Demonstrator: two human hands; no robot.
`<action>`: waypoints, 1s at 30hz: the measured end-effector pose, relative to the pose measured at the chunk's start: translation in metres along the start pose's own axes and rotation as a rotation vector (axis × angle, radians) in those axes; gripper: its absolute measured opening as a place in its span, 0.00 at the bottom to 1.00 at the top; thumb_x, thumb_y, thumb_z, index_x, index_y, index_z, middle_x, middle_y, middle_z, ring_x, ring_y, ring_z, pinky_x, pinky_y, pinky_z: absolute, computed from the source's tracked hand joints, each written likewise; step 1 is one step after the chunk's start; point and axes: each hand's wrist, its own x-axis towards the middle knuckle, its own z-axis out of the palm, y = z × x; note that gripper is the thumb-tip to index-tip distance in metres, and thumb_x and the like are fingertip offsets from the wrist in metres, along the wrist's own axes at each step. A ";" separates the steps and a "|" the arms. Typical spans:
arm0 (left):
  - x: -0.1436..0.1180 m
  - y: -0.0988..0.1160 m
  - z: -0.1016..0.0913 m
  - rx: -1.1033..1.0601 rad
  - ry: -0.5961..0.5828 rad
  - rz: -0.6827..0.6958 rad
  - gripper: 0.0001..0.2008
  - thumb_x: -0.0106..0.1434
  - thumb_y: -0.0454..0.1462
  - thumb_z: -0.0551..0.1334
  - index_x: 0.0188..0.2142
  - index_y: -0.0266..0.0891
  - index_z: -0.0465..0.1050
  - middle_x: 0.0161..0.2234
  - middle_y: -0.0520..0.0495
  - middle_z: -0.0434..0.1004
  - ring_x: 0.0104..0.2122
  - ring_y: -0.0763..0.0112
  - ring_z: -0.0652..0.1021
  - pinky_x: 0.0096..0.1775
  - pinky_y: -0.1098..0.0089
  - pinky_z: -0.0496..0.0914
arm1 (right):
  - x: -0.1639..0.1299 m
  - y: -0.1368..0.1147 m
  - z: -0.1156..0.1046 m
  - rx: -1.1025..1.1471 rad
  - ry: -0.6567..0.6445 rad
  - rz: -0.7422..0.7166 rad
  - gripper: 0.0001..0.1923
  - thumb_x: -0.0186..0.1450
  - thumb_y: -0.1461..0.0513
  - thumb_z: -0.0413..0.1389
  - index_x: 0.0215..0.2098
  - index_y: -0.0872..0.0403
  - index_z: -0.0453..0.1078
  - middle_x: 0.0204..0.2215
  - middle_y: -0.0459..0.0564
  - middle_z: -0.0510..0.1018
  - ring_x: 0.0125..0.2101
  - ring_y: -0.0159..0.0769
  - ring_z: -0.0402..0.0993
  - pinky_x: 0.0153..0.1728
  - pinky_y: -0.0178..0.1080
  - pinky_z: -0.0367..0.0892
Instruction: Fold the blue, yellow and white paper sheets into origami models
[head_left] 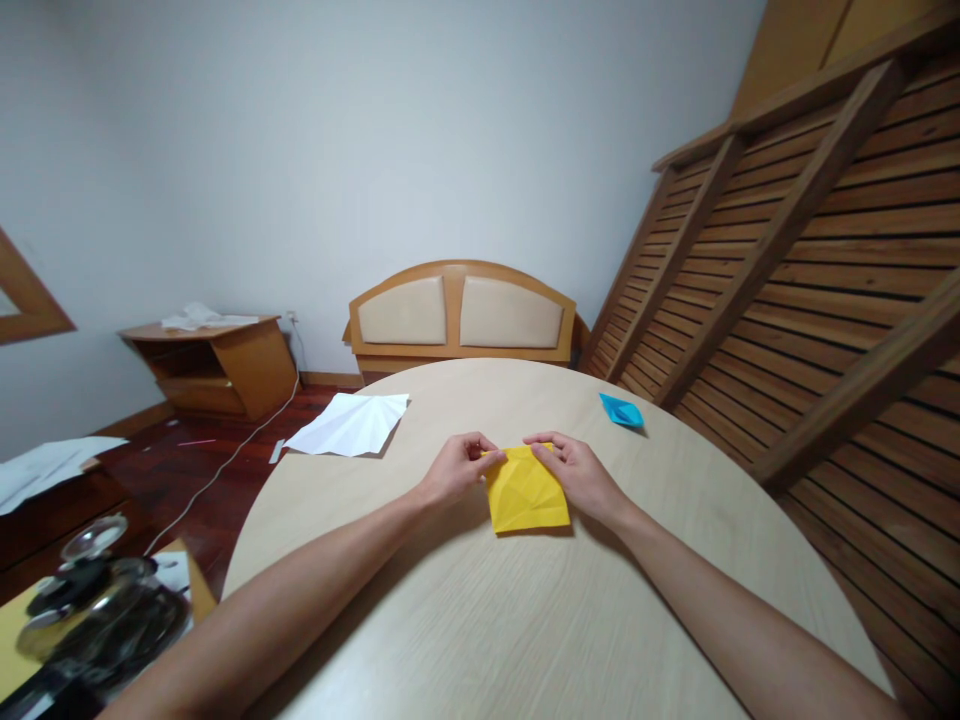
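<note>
Between my two hands is a sheet of yellow paper (529,495), creased across its face, with its near edge low over the table (465,620). My left hand (459,467) pinches the paper's far left corner between thumb and fingers. At the far right corner, my right hand (576,470) grips it the same way, thumb on top. The fingers under the paper are partly hidden. A small folded blue paper boat (622,410) rests on the table beyond my right hand. To the far left lies a white sheet of paper (351,424) with fan-like creases.
Behind the round table stands a wooden headboard (461,350) with two cream panels. A slatted wooden frame (750,270) leans along the right side. On the left are a low cabinet (255,370), a white cable (225,465) on the floor, and a glass pot (112,630).
</note>
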 end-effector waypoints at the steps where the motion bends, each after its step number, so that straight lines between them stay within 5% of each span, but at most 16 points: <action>1: 0.000 0.000 0.000 0.001 -0.003 -0.011 0.19 0.53 0.49 0.69 0.30 0.35 0.71 0.27 0.47 0.77 0.25 0.72 0.73 0.26 0.74 0.64 | 0.001 0.000 -0.002 -0.002 -0.001 -0.005 0.25 0.60 0.46 0.61 0.44 0.56 0.71 0.32 0.51 0.81 0.32 0.39 0.79 0.31 0.38 0.72; 9: -0.003 -0.006 0.005 0.062 -0.084 -0.006 0.20 0.54 0.51 0.68 0.32 0.35 0.72 0.23 0.50 0.73 0.23 0.73 0.72 0.25 0.74 0.61 | -0.006 -0.001 0.005 -0.207 -0.033 -0.035 0.22 0.63 0.48 0.58 0.44 0.56 0.73 0.30 0.49 0.79 0.29 0.36 0.75 0.26 0.35 0.67; 15: 0.001 -0.004 0.003 -0.013 0.083 0.035 0.22 0.55 0.53 0.67 0.34 0.35 0.72 0.24 0.48 0.75 0.25 0.70 0.74 0.26 0.74 0.64 | -0.004 0.003 0.006 -0.073 -0.092 -0.036 0.24 0.60 0.51 0.62 0.50 0.54 0.69 0.38 0.52 0.81 0.33 0.39 0.79 0.35 0.40 0.73; 18: 0.003 -0.008 0.003 -0.045 0.116 0.025 0.21 0.55 0.52 0.67 0.35 0.35 0.71 0.24 0.49 0.75 0.25 0.70 0.75 0.26 0.74 0.65 | -0.001 0.005 -0.001 -0.115 -0.034 -0.030 0.21 0.61 0.50 0.61 0.44 0.56 0.72 0.35 0.53 0.82 0.33 0.41 0.79 0.35 0.40 0.73; 24: -0.001 -0.014 0.011 -0.018 -0.039 -0.003 0.16 0.57 0.45 0.68 0.36 0.34 0.72 0.26 0.47 0.77 0.25 0.72 0.75 0.27 0.74 0.65 | 0.005 0.002 -0.013 -0.271 0.107 -0.058 0.19 0.60 0.48 0.61 0.37 0.56 0.75 0.32 0.53 0.82 0.31 0.41 0.78 0.29 0.38 0.71; 30: 0.004 -0.014 0.006 -0.094 0.074 0.015 0.20 0.55 0.49 0.69 0.36 0.34 0.71 0.26 0.47 0.78 0.26 0.69 0.77 0.27 0.74 0.66 | 0.006 0.001 -0.021 -0.277 0.164 -0.033 0.22 0.59 0.48 0.63 0.42 0.56 0.72 0.26 0.49 0.80 0.18 0.32 0.71 0.17 0.33 0.63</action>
